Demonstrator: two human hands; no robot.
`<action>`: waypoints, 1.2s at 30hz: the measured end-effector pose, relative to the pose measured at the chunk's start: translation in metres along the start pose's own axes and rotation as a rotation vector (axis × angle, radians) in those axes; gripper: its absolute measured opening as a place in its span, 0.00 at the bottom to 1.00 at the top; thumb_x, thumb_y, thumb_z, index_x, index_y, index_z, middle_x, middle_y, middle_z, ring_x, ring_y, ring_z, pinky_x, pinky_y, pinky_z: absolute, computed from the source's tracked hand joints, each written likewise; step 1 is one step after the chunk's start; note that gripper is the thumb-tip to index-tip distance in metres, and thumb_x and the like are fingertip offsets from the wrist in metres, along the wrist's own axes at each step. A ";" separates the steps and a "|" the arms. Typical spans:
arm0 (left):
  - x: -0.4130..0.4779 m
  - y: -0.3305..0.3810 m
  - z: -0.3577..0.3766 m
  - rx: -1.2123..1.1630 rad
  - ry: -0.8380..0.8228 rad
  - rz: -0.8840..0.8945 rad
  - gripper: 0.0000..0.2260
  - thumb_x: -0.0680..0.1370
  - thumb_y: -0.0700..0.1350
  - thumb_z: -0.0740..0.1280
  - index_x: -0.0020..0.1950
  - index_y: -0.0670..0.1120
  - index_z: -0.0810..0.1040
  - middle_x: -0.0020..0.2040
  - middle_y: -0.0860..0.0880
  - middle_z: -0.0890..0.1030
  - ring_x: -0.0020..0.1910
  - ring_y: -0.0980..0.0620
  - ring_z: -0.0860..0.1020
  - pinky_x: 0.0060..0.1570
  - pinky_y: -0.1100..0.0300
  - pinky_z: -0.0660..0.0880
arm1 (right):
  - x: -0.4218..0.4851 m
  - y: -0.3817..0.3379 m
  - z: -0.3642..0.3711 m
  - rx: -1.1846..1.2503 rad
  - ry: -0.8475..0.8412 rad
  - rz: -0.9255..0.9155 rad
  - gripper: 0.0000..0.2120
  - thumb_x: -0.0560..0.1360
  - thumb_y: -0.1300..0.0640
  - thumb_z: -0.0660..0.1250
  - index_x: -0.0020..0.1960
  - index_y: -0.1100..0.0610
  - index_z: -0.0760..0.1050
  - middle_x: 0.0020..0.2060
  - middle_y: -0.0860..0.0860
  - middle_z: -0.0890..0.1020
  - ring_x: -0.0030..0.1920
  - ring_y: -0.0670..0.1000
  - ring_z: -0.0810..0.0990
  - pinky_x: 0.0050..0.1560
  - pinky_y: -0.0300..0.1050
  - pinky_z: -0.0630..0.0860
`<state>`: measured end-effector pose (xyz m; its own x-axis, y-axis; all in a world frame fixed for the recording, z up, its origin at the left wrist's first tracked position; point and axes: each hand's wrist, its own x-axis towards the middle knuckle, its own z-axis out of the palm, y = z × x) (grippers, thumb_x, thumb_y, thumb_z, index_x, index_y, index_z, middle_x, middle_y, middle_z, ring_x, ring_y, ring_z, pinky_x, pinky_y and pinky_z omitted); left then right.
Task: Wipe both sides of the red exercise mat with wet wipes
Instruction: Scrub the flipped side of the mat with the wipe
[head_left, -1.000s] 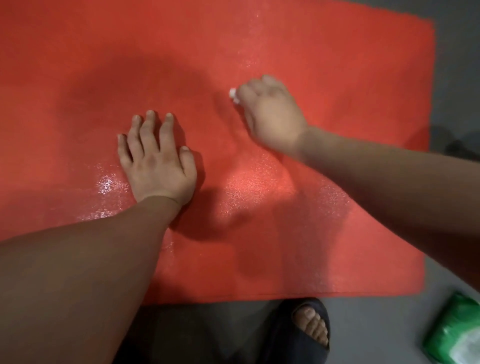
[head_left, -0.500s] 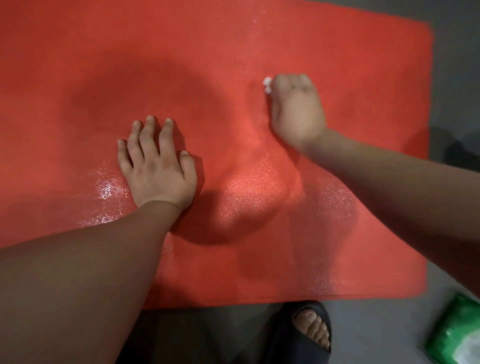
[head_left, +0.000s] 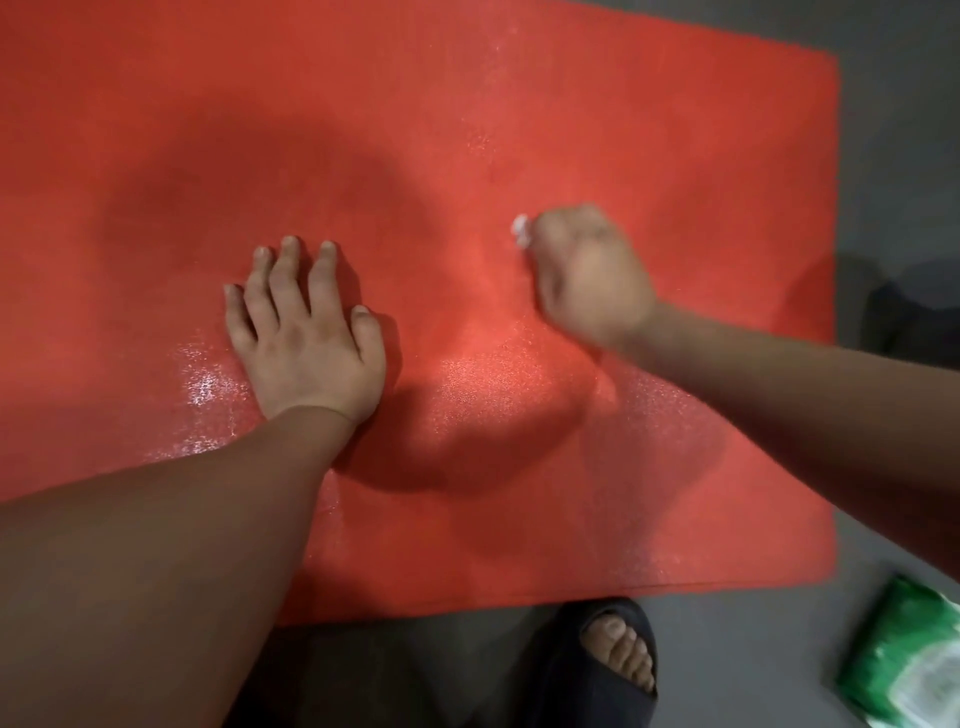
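Observation:
The red exercise mat (head_left: 675, 156) lies flat on the grey floor and fills most of the head view, with wet shiny patches near its middle. My left hand (head_left: 306, 338) rests flat on the mat with fingers spread. To its right, my right hand (head_left: 587, 270) is curled round a small white wet wipe (head_left: 520, 230) and presses it on the mat. Only a corner of the wipe shows beside the knuckles; the hand is blurred.
A green pack of wet wipes (head_left: 904, 660) lies on the floor at the lower right, off the mat. My foot in a dark sandal (head_left: 613, 660) stands just below the mat's near edge. Grey floor (head_left: 893, 156) borders the mat's right side.
My right hand with the wipe swept right across the mat, then pulled back toward me. My left hand has stayed in place.

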<state>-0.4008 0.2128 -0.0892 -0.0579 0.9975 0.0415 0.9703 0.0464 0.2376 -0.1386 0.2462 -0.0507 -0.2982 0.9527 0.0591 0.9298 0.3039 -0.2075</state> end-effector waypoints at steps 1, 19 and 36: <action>0.000 0.000 0.000 0.000 0.003 0.001 0.29 0.78 0.54 0.57 0.79 0.49 0.65 0.80 0.43 0.64 0.81 0.41 0.57 0.79 0.38 0.50 | -0.016 -0.013 0.004 0.061 -0.085 -0.153 0.09 0.81 0.59 0.57 0.52 0.61 0.75 0.43 0.60 0.79 0.43 0.62 0.76 0.46 0.56 0.72; 0.001 -0.001 0.002 -0.004 0.029 0.002 0.29 0.78 0.54 0.58 0.78 0.49 0.67 0.79 0.44 0.66 0.80 0.42 0.58 0.79 0.39 0.49 | 0.039 0.029 -0.003 -0.110 -0.090 -0.396 0.06 0.84 0.56 0.58 0.52 0.55 0.73 0.43 0.58 0.78 0.43 0.60 0.75 0.48 0.55 0.71; 0.001 0.000 0.002 0.015 0.041 0.007 0.29 0.78 0.54 0.59 0.79 0.49 0.67 0.78 0.43 0.66 0.80 0.41 0.59 0.79 0.39 0.50 | 0.096 0.059 0.002 -0.242 0.045 0.212 0.14 0.83 0.53 0.53 0.53 0.60 0.75 0.48 0.63 0.81 0.50 0.66 0.78 0.51 0.58 0.70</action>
<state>-0.4005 0.2136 -0.0914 -0.0601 0.9947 0.0835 0.9742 0.0402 0.2222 -0.1128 0.3555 -0.0588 -0.0880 0.9926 0.0839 0.9961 0.0867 0.0185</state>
